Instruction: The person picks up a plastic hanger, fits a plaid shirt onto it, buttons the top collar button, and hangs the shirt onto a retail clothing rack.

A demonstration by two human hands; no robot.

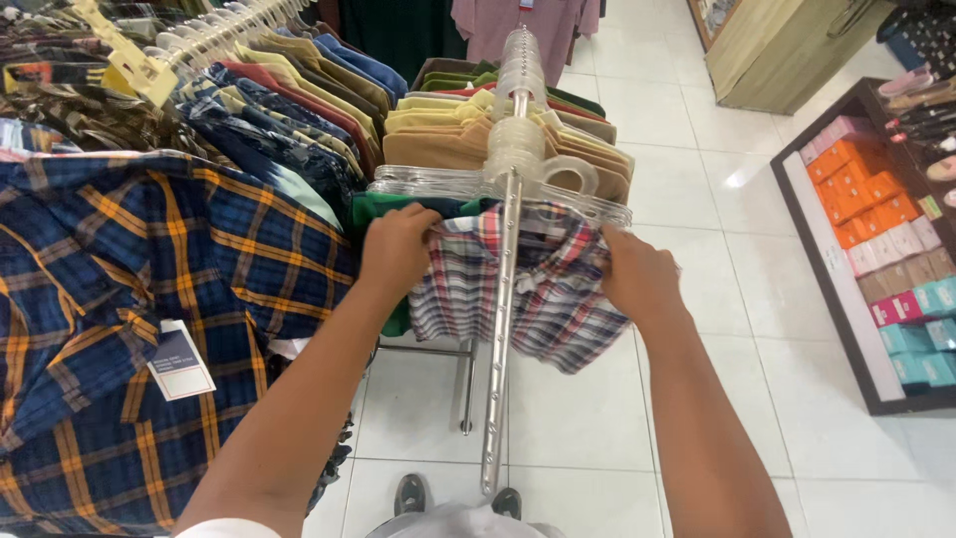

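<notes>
We held the red-and-white plaid shirt [518, 289] at both shoulders | left hand [396, 249] and right hand [637, 277] closed on it | shirt hung at the near end of the metal rack arm [501, 339], ahead of tan shirts [448, 139].

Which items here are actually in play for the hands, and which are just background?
In play:
left hand
right hand
red, white and grey plaid shirt
slanted chrome rack arm

Background:
green shirt
tan and yellow folded-look shirts
blue and orange plaid shirt
stacked coloured boxes
</notes>
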